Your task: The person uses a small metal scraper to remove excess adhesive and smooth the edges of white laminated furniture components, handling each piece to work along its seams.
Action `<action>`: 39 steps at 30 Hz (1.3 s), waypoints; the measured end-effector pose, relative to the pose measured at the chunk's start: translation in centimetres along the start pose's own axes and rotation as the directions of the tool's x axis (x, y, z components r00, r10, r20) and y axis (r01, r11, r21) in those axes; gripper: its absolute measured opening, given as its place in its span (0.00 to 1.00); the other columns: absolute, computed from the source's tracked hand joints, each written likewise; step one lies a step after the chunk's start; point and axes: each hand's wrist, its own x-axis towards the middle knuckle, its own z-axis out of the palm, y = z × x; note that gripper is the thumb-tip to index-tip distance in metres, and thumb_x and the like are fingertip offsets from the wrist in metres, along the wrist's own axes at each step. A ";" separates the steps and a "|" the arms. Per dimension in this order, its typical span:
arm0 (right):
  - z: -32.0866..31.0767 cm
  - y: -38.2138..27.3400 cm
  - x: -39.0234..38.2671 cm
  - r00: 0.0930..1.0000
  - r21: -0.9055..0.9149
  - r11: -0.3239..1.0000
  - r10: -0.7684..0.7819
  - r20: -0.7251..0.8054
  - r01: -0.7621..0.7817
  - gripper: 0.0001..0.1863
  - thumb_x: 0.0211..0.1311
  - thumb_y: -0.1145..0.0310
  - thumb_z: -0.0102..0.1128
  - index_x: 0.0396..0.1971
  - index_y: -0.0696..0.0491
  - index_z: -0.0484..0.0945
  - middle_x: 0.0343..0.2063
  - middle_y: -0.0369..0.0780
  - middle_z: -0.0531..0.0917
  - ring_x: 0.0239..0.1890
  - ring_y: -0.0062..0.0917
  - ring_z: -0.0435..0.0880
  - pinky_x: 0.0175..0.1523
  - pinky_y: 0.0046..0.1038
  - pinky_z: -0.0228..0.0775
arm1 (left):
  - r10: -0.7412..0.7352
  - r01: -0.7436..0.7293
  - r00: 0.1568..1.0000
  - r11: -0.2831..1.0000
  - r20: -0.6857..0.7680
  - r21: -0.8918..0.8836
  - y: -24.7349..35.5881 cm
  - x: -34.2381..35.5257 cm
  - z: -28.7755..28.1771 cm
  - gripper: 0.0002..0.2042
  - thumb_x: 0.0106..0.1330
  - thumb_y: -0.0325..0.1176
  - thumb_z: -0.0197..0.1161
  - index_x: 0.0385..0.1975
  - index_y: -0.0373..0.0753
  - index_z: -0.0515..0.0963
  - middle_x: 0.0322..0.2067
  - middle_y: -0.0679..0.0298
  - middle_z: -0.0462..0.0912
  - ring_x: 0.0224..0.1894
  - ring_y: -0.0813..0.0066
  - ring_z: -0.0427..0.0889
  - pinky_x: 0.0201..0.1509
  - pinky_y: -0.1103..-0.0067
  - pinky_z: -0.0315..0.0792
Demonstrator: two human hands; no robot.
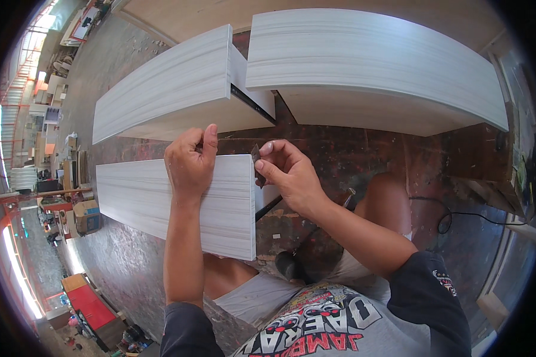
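A drawer with a pale wood-grain front (134, 193) stands upright between my legs, a dark runner on its side. My left hand (190, 160) is closed at the front's top edge, thumb raised; its curled fingertips are hidden, so what they grip is unclear. My right hand (283, 172) pinches a small, thin, dark flat piece (258, 172), like a blade or scraper, against the front's right edge. Beyond them, two more pale-fronted drawers (369, 50) (161, 74) stand side by side, the left one with a black runner (253, 104).
A light wooden panel (178, 15) lies behind the drawers. A dark wooden box (476, 166) and a looping black cable (449, 217) are at the right. Stacked boards, cartons (86, 217) and a red-fronted cabinet (92, 303) stand along the left of the stained floor (107, 256).
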 end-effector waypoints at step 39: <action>0.0 1.8 -4.5 0.996 -0.057 0.998 -0.007 0.089 0.012 0.12 0.74 0.73 0.67 0.51 0.53 0.76 0.36 0.33 0.84 0.41 0.14 0.82 0.49 0.22 0.75 | -0.047 0.047 0.999 0.999 0.015 0.003 -0.1 0.2 0.2 0.27 0.77 0.48 0.63 0.19 0.32 0.72 0.17 0.54 0.72 0.19 0.58 0.67 0.28 0.66 0.65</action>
